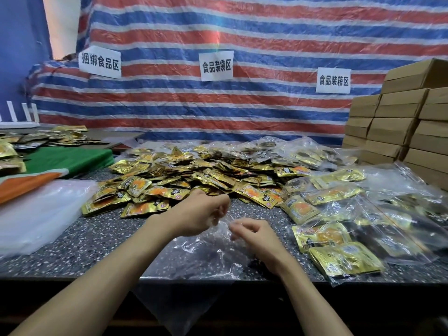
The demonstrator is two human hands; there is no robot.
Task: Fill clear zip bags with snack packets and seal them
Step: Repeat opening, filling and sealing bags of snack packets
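Fingers [221,206] of the left hand [201,215]: curled, pinching the upper edge of a clear zip bag [201,253]. Fingers [238,225] of the right hand [258,236]: likewise curled, pinching the same edge just beside the left; the two hands are near each other but apart. Clear zip bag: crumpled, lying on the near part of the bench [97,238] below both hands, its lower end hanging over the front edge. Snack packets [194,173]: gold foil with orange print, a loose heap across the middle of the bench, its nearest packets just beyond the left hand. Filled bags [363,214]: clear bags holding gold packets, piled on the right side of the bench, one at the front right near the edge. Stack of flat plastic bags [36,214]: whitish, on the left side of the bench. Green and orange cloth [70,158]: behind that stack, with more gold packets on and beyond it at far left. Cardboard boxes [400,122]: brown, closed, stacked in columns at the right rear. Striped tarp [242,105]: red, white and blue, hung behind the bench. Paper signs [216,65]: three white sheets with black characters, fixed to the tarp. White rack [19,117]: far left, only partly seen.
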